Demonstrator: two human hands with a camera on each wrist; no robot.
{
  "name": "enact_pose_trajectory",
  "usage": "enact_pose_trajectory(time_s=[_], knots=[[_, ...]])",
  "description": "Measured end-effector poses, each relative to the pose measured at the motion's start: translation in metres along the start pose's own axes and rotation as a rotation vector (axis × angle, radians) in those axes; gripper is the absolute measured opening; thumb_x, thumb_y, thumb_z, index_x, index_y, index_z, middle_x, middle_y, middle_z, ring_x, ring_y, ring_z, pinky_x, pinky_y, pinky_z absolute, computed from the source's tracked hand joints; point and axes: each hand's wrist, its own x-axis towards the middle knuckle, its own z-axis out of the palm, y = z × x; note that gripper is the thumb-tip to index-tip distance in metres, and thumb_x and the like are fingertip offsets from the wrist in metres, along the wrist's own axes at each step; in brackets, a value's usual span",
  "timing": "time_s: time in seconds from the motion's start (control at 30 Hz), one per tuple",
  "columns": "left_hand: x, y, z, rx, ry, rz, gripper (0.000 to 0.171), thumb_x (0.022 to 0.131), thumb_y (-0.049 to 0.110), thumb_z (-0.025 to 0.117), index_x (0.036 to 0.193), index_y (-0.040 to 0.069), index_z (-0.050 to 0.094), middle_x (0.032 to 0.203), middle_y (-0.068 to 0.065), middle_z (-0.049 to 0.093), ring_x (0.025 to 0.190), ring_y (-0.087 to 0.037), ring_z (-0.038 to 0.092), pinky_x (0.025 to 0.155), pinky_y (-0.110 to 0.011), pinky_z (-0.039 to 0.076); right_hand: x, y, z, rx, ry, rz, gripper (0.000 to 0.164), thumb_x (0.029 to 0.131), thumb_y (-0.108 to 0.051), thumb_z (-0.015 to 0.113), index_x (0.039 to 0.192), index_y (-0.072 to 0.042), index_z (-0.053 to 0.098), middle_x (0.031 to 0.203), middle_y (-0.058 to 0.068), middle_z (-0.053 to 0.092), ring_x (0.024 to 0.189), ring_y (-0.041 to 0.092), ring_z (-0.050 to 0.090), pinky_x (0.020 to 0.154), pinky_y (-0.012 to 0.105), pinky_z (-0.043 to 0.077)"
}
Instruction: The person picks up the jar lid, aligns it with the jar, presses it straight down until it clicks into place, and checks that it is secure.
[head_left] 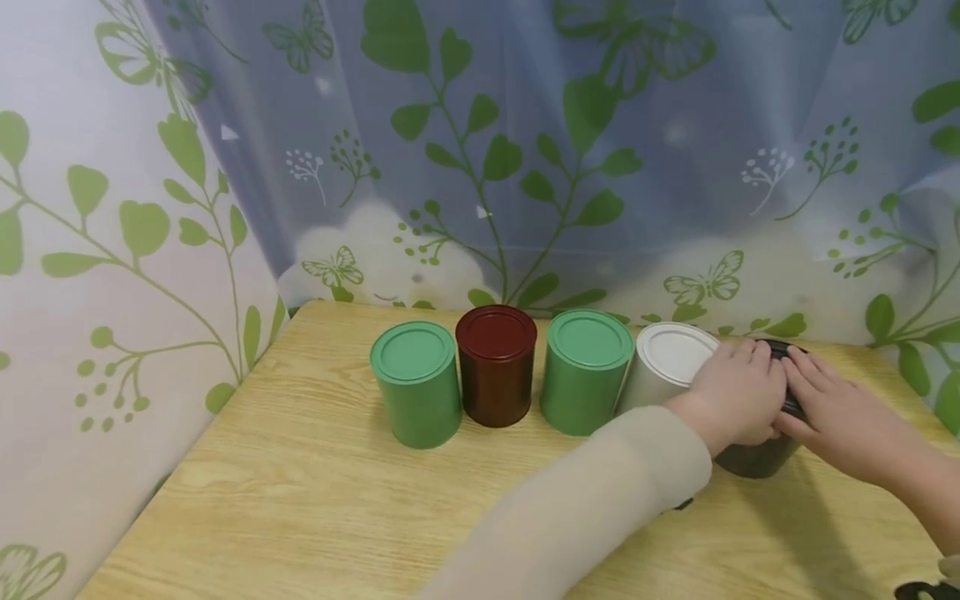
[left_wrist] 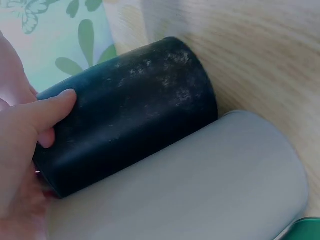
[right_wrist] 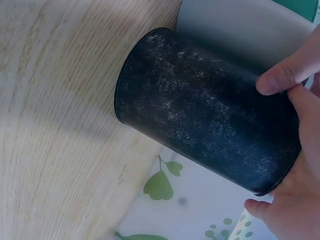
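A black can [head_left: 756, 461] with pale scuff marks stands at the right end of a row of lidded cans. My left hand [head_left: 738, 396] holds its top from the left, fingers laid over the lid and thumb [left_wrist: 60, 105] on the side wall. From the right, my right hand [head_left: 843, 421] grips the same top, its fingers over the rim and its thumb on the near side. Most of the lid is hidden under both hands. Right beside it is a white can [head_left: 678, 353], partly covered by my left hand in the head view.
Further left along the wooden table [head_left: 315, 492] stand a green can [head_left: 585, 375], a dark red can [head_left: 497, 367] and another green can [head_left: 416, 387]. A leaf-patterned curtain [head_left: 517, 150] hangs behind the table and along its left side.
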Motion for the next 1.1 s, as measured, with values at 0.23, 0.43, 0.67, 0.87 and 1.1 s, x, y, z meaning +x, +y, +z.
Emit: enact_pose_trajectory(time_s=[0.23, 0.43, 0.67, 0.87, 1.1], knots=[[0.002, -0.001, -0.007, 0.014, -0.061, -0.041, 0.085, 0.085, 0.071, 0.035, 0.15, 0.027, 0.003, 0.154, 0.008, 0.005, 0.14, -0.009, 0.003, 0.112, -0.029, 0.006, 0.006, 0.003, -0.004, 0.039, -0.022, 0.015, 0.081, 0.098, -0.042, 0.043, 0.139, 0.02, 0.009, 0.141, 0.043, 0.005, 0.132, 0.052, 0.0, 0.094, 0.071, 0.017], [0.001, 0.005, -0.005, 0.018, -0.078, -0.055, 0.084, 0.085, 0.071, 0.034, 0.15, 0.028, 0.003, 0.154, 0.008, 0.002, 0.14, -0.009, 0.001, 0.112, -0.031, 0.005, 0.002, 0.001, -0.004, 0.035, -0.029, 0.035, 0.085, 0.095, -0.047, 0.047, 0.138, 0.02, 0.016, 0.14, 0.043, 0.01, 0.132, 0.052, 0.005, 0.096, 0.071, 0.009], [-0.001, 0.001, -0.005, 0.055, -0.006, -0.017, 0.083, 0.086, 0.069, 0.035, 0.15, 0.021, 0.012, 0.154, 0.001, 0.011, 0.139, -0.012, 0.008, 0.111, -0.027, 0.007, -0.006, -0.002, -0.005, -0.196, 0.089, 0.016, 0.077, 0.092, -0.045, 0.053, 0.128, 0.022, 0.038, 0.132, 0.043, 0.03, 0.121, 0.052, 0.034, 0.094, 0.068, 0.019], [0.002, 0.001, -0.009, 0.119, -0.026, -0.007, 0.087, 0.085, 0.072, 0.031, 0.151, 0.021, 0.006, 0.155, 0.003, 0.009, 0.14, -0.011, 0.006, 0.112, -0.033, 0.001, -0.005, -0.002, -0.01, -0.272, 0.04, 0.015, 0.073, 0.093, -0.043, 0.052, 0.127, 0.02, 0.04, 0.132, 0.041, 0.032, 0.12, 0.051, 0.036, 0.093, 0.069, 0.021], [-0.009, 0.005, -0.002, 0.102, 0.015, -0.055, 0.086, 0.084, 0.073, 0.031, 0.151, 0.025, 0.004, 0.155, 0.003, 0.008, 0.14, -0.013, 0.006, 0.112, -0.041, 0.001, -0.003, -0.004, -0.013, -0.137, -0.058, 0.056, 0.081, 0.095, -0.048, 0.044, 0.133, 0.022, 0.028, 0.135, 0.043, 0.022, 0.125, 0.053, 0.024, 0.094, 0.073, 0.004]])
